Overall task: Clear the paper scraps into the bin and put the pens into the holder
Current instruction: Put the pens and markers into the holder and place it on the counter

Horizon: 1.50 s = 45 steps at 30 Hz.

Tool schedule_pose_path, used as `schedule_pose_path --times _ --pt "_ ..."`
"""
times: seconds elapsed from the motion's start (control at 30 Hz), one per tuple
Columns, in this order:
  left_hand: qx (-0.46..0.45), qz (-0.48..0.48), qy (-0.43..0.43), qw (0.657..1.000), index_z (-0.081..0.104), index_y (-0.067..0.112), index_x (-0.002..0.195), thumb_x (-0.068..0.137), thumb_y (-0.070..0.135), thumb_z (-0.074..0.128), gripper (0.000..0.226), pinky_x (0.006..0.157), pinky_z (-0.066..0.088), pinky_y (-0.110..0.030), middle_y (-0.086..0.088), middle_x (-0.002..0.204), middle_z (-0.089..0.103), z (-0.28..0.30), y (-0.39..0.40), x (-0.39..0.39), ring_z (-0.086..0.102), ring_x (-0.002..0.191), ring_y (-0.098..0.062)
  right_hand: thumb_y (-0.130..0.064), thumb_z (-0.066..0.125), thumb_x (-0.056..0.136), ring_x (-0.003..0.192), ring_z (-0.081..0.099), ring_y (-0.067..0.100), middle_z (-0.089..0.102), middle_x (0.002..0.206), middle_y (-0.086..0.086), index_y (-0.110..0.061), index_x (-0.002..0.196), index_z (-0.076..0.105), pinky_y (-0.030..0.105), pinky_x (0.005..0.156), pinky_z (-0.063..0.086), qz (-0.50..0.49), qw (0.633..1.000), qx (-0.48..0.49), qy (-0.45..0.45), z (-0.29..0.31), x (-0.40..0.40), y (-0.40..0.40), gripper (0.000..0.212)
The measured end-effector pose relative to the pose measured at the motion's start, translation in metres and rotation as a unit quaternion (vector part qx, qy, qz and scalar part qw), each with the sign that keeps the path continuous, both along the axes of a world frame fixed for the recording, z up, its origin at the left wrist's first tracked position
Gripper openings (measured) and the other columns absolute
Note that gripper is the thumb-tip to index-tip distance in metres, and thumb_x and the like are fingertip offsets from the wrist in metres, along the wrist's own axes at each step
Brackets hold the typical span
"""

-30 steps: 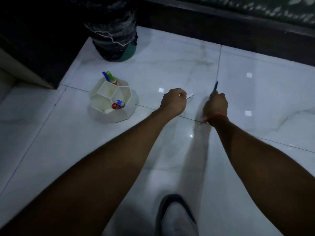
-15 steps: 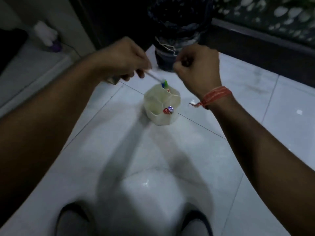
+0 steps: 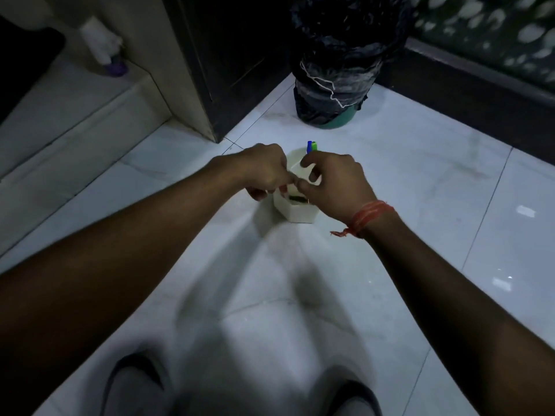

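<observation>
A white faceted pen holder [image 3: 297,212] stands on the pale tiled floor, mostly covered by my hands. A blue and a green pen [image 3: 311,146] stick up from its far compartment. My left hand [image 3: 264,169] hovers over the holder's left side with its fingers curled down toward the opening. My right hand [image 3: 333,184], with a red thread at the wrist, is over the right side, thumb and forefinger bent near the rim. No pen shows in either hand; the fingers hide what lies under them. The bin [image 3: 333,73], lined with a black bag, stands behind the holder.
A dark door frame [image 3: 210,70] and a raised step [image 3: 90,115] lie to the left. A white object with a purple base [image 3: 103,46] sits on that step. A dark skirting runs along the back right. My two shoes [image 3: 132,382] are at the bottom edge.
I have turned and moved from the open floor to the holder. Both hands dropped from above it down to its rim. The white pen seen in my left hand no longer shows.
</observation>
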<state>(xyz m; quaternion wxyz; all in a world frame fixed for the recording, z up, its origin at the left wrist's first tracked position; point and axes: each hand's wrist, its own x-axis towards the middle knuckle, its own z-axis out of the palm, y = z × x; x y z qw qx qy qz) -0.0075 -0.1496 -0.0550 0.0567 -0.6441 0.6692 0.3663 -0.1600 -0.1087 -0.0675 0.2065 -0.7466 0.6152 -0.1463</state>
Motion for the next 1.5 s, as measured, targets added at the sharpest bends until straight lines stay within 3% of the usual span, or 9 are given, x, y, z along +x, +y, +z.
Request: schedule_pose_path --times 0.1,0.27,0.47,0.63,0.87,1.1,1.27,1.37,1.5 --pt "-0.061 0.087 0.024 0.994 0.064 0.010 0.105 0.094 0.052 0.046 0.047 0.073 0.063 -0.043 -0.014 0.089 0.071 -0.008 -0.010 0.013 0.074 0.067 -0.032 -0.049 0.065 0.074 0.099 0.059 0.022 0.064 0.106 0.002 -0.020 0.116 0.060 0.031 0.085 0.043 -0.049 0.994 -0.050 -0.087 -0.017 -0.014 0.007 0.051" --pt "-0.203 0.235 0.056 0.949 0.067 0.008 0.104 0.098 0.048 0.036 0.051 0.096 0.051 -0.045 -0.013 0.106 0.071 -0.051 -0.012 0.031 0.066 0.101 -0.033 -0.062 0.080 0.054 0.144 0.018 0.034 0.016 0.157 0.012 -0.029 0.137 0.043 0.054 0.114 0.029 -0.009 0.999 0.047 -0.018 -0.057 -0.016 0.006 0.096" --pt "-0.179 0.326 0.141 0.918 0.066 0.006 0.112 0.101 0.035 0.040 0.040 0.102 0.046 -0.035 -0.013 0.118 0.069 -0.089 -0.020 0.049 0.061 0.112 -0.031 -0.043 0.088 0.054 0.136 0.036 0.038 0.020 0.156 0.013 -0.026 0.107 0.058 0.049 0.107 0.043 -0.024 0.996 0.037 -0.073 -0.073 -0.015 -0.006 0.063" --pt "-0.177 0.360 0.176 0.899 0.063 0.005 0.121 0.102 0.027 0.042 0.036 0.091 0.039 -0.021 -0.013 0.126 0.065 -0.046 -0.034 0.044 0.060 0.119 -0.028 -0.047 0.089 0.053 0.137 0.037 0.035 0.025 0.155 0.012 -0.025 0.104 0.061 0.045 0.108 0.042 -0.048 0.994 0.034 -0.095 -0.022 -0.014 -0.011 0.062" --pt "-0.145 0.330 0.246 0.900 0.062 0.006 0.098 0.102 0.031 0.041 0.033 0.075 0.041 -0.027 -0.006 0.085 0.059 0.145 -0.045 0.034 0.053 0.083 -0.017 -0.041 0.089 0.056 0.136 0.040 0.028 0.021 0.158 0.003 -0.026 0.108 0.060 0.031 0.108 0.038 -0.097 0.989 0.054 -0.098 0.169 0.003 -0.031 0.062" --pt "-0.104 0.345 0.226 0.905 0.062 0.008 0.096 0.100 0.036 0.039 0.037 0.076 0.041 -0.027 -0.018 0.097 0.068 0.426 -0.031 0.054 0.063 0.096 -0.034 -0.036 0.090 0.054 0.127 0.047 0.021 0.028 0.153 0.003 -0.020 0.100 0.066 0.018 0.095 0.038 -0.141 0.980 0.054 -0.132 0.468 0.033 -0.037 0.054" --pt "-0.119 0.314 0.200 0.920 0.065 0.005 0.097 0.101 0.032 0.037 0.038 0.081 0.048 -0.033 -0.016 0.098 0.070 0.629 -0.028 0.073 0.064 0.093 -0.033 -0.047 0.087 0.056 0.132 0.043 0.027 0.023 0.156 0.007 -0.024 0.102 0.062 0.031 0.101 0.044 -0.140 0.986 0.027 -0.090 0.658 0.056 -0.038 0.056" --pt "-0.144 0.364 0.255 0.884 0.064 0.007 0.091 0.099 0.031 0.040 0.035 0.082 0.055 -0.043 -0.012 0.089 0.070 0.690 -0.044 0.072 0.065 0.084 -0.029 -0.048 0.088 0.054 0.130 0.045 0.027 0.024 0.155 0.007 -0.023 0.101 0.062 0.035 0.102 0.049 -0.143 0.985 -0.018 -0.098 0.709 0.066 -0.052 0.059" --pt "-0.204 0.346 0.289 0.869 0.064 0.011 0.099 0.101 0.027 0.040 0.029 0.072 0.045 -0.032 -0.005 0.091 0.066 0.735 -0.092 0.080 0.058 0.083 -0.018 -0.041 0.090 0.052 0.132 0.043 0.027 0.025 0.154 0.008 -0.019 0.098 0.063 0.033 0.099 0.049 -0.137 0.979 -0.078 -0.132 0.739 0.072 -0.105 0.058"
